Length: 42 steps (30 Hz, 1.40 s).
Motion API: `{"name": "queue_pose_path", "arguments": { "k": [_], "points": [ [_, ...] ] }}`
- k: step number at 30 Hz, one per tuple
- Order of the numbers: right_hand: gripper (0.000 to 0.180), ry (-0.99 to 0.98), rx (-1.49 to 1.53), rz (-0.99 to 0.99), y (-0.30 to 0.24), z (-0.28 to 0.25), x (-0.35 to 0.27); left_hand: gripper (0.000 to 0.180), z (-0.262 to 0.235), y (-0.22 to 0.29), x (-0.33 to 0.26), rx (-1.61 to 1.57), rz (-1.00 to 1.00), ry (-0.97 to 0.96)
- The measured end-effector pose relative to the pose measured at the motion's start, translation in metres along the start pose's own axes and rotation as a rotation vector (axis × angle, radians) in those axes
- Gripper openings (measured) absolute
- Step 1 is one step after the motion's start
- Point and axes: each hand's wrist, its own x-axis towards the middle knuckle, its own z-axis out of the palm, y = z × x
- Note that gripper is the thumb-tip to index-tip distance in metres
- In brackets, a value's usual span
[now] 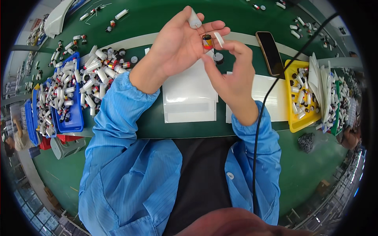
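The person's left hand (182, 48) is turned palm up over the desk (149, 126). Its grip is narrow around a white cylinder (194, 19), held near the thumb tip. A red and black cell (207, 42) sits at the fingers of the same hand, between the two hands.

The right hand (236, 74) reaches in from the other side. Its thumb and forefinger are spread, the thumb tip close to the lower end of the cell, the forefinger beside a white disc (219, 39) seen nearly edge-on. Whether the right grip holds the disc or only touches it, one cannot tell.

Just beyond the right thumb, a black cap (218, 58) rests on the desk. Beneath the hands lies a white sheet (189, 94), with a second sheet (269, 96) to its right, partly under the right wrist. A phone (270, 53) lies past that one, near a yellow tray (293, 122) of white and dark parts. To the left, a blue tray (78, 122) stands beside a heap of white cylinders and red cells (103, 74). A black cable (271, 91) runs down across the right sleeve (262, 143).
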Motion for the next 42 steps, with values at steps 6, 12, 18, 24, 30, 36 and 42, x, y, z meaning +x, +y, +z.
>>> {"name": "queue_pose_path", "arguments": {
  "k": [6, 12, 18, 24, 30, 36, 42],
  "points": [
    [0.038, 0.021, 0.334, 0.196, 0.014, 0.013, -0.012, 0.04, 0.0, -0.006, -0.001, 0.599, 0.018, -0.001],
    [0.04, 0.051, 0.288, 0.115, 0.024, 0.01, -0.008, 0.05, -0.01, 0.007, 0.003, 1.091, 0.11, -0.062],
    [0.038, 0.057, 0.366, 0.125, 0.03, 0.005, -0.007, 0.045, -0.014, 0.012, 0.005, 1.122, 0.103, -0.021],
    [0.018, 0.026, 0.773, 0.349, 0.036, -0.011, 0.004, 0.043, -0.013, 0.012, 0.004, 1.156, 0.089, -0.06],
    [0.013, -0.202, 0.887, 0.534, 0.039, -0.021, 0.01, 0.027, -0.007, 0.007, 0.006, 0.992, -0.01, -0.092],
    [0.012, -0.137, 0.714, 0.603, 0.028, -0.012, 0.008, 0.035, -0.016, 0.005, 0.009, 0.992, 0.026, -0.138],
    [0.013, -0.113, 0.666, 0.595, 0.032, -0.01, 0.005, 0.037, -0.01, 0.006, 0.002, 1.102, 0.044, -0.137]
  ]
}}
